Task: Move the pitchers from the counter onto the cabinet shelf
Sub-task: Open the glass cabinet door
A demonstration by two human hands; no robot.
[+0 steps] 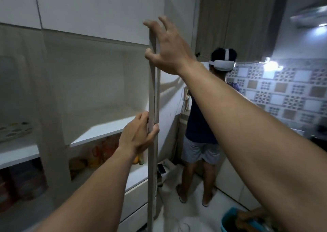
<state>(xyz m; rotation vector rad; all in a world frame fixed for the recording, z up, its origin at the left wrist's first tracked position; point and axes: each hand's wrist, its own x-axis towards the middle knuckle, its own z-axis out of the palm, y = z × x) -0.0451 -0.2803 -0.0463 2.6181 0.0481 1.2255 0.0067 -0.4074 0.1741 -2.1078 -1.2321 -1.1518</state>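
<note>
A tall cabinet door (154,97) stands edge-on in front of me, swung out from the white cabinet. My left hand (139,134) grips the door's edge about halfway up, fingers wrapped around it. My right hand (166,49) is higher on the same edge, thumb and fingertips touching it with the fingers spread. Behind the door an open white shelf (99,131) shows bare. No pitcher is in view.
A person (203,118) wearing a white headset stands with their back to me at the counter on the right. A blue bucket (230,221) sits on the floor at lower right. Lower shelves hold packets (99,154) and jars. A plate (14,131) lies on the left shelf.
</note>
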